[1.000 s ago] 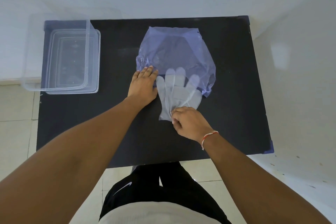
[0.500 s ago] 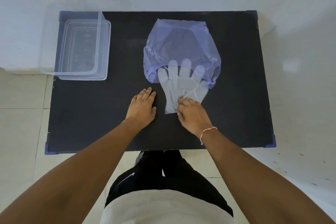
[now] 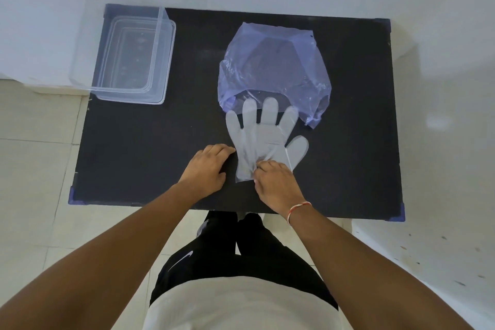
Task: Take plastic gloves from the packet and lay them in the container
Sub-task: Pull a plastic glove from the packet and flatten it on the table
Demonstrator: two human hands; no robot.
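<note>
A clear plastic glove (image 3: 263, 134) lies flat on the black table (image 3: 356, 142), its fingertips just inside the mouth of the purple plastic packet (image 3: 273, 64). My right hand (image 3: 276, 185) pinches the glove at its cuff. Beside the cuff, my left hand (image 3: 207, 166) rests on the table with curled fingers, its fingertips at the glove's left edge, holding nothing. A clear plastic container (image 3: 134, 56) stands at the table's far left corner and nothing shows inside it.
A white wall runs behind the table. Pale floor tiles (image 3: 34, 169) lie to the left and in front. The container's left side hangs past the table edge. My legs in black trousers (image 3: 227, 246) stand at the near edge.
My right hand has drawn the glove out of the packet toward me. My left hand has left the packet's edge and come back beside the glove's cuff.
</note>
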